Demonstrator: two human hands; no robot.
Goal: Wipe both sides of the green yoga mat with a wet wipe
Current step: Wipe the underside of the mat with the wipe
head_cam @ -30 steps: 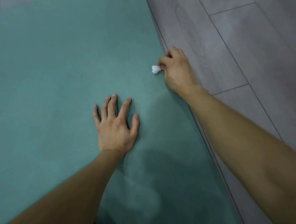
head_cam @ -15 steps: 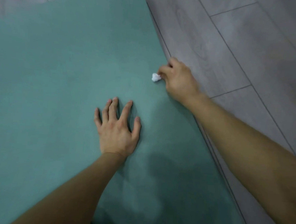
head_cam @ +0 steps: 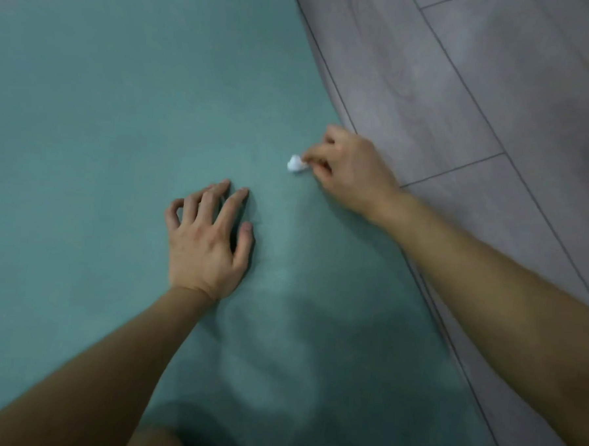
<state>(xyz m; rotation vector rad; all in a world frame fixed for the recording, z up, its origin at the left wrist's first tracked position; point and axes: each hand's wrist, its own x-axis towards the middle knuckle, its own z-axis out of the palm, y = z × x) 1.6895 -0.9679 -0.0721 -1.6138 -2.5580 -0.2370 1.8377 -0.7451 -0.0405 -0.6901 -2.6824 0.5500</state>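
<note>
Across the left and middle of the frame, green yoga mat (head_cam: 121, 111): spread flat on the floor; its right edge runs from the top centre down to the lower right corner; darker shadowed patches show on it in the lower middle
Left hand (head_cam: 206, 242): just left of centre; heel of the palm down on the mat; fingers bent and arched, with the tips of the longer ones touching the mat; thumb alongside, pointing up the frame; it holds nothing
Right hand (head_cam: 347, 171): right of centre, at the mat's right edge; back of the hand towards the camera; thumb and fingers curled, pinching the wet wipe
Wet wipe (head_cam: 295, 164): small white crumpled wad; it pokes out left of the right hand's fingertips; on or just above the mat, which one I cannot tell; near the left hand's fingertips but apart from them
Floor (head_cam: 463, 95): grey wood-look planks with dark seams; fills the upper right and right side of the frame
</note>
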